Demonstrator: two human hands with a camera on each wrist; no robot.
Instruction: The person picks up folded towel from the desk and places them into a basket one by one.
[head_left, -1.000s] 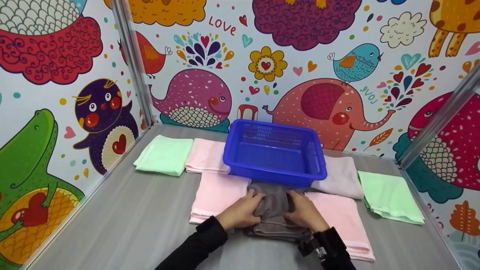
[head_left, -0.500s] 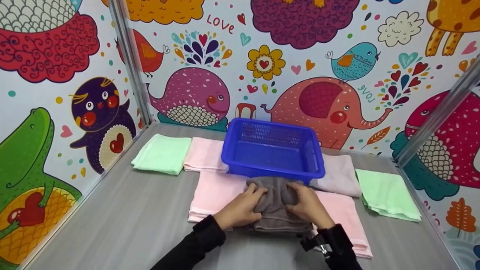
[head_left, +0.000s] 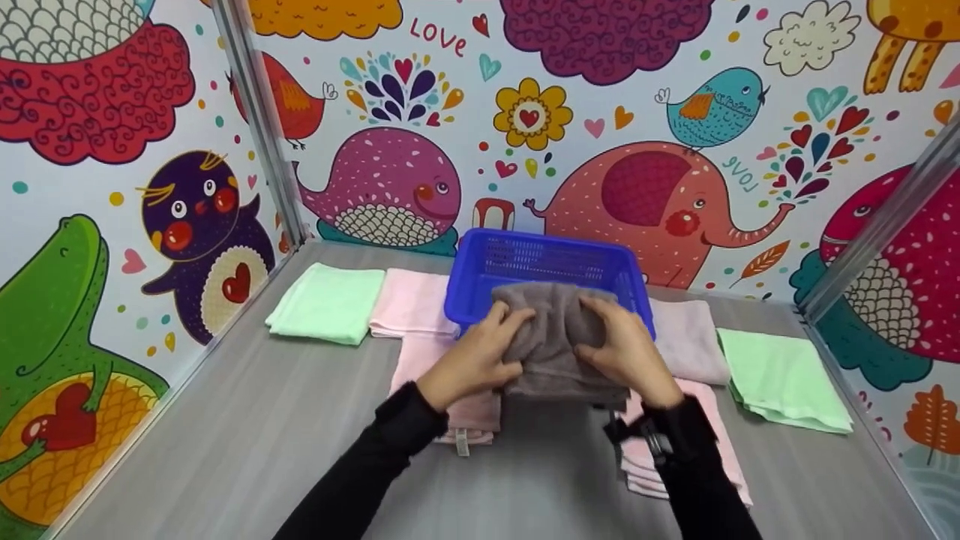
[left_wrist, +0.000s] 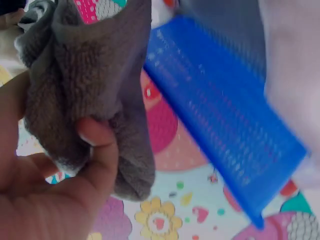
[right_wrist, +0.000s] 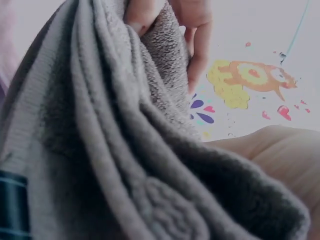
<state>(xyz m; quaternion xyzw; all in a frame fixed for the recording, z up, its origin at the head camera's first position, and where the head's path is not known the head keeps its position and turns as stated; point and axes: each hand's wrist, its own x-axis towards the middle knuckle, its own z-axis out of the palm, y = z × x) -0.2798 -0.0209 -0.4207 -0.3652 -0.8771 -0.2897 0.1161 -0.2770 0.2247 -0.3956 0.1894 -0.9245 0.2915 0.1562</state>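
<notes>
Between both hands a folded grey-brown towel (head_left: 559, 337) is held up off the table, its far edge over the near rim of a blue plastic basket (head_left: 459, 289). My left hand (head_left: 478, 352) pinches the towel's left side; in the left wrist view the thumb and fingers of the left hand (left_wrist: 65, 175) squeeze the cloth, with the basket (left_wrist: 220, 115) beyond. On the towel's right side my right hand (head_left: 626, 349) grips with thumb and fingers. In the right wrist view the towel's (right_wrist: 115, 140) stacked layers hang close to the camera and partly hide the right hand (right_wrist: 192, 30).
Flanking the basket are folded towels: light green (head_left: 326, 304) and pink (head_left: 412, 300) at left, pale mauve (head_left: 688, 341) and green (head_left: 784, 379) at right. More pink towels lie under the left forearm and under the right wrist (head_left: 720, 442). Printed walls (head_left: 600, 127) enclose the table.
Both hands have lifted the grey-brown towel from the table and moved it forward to the basket's near rim. The pink towels' inner edges and a small tag have come into view.
</notes>
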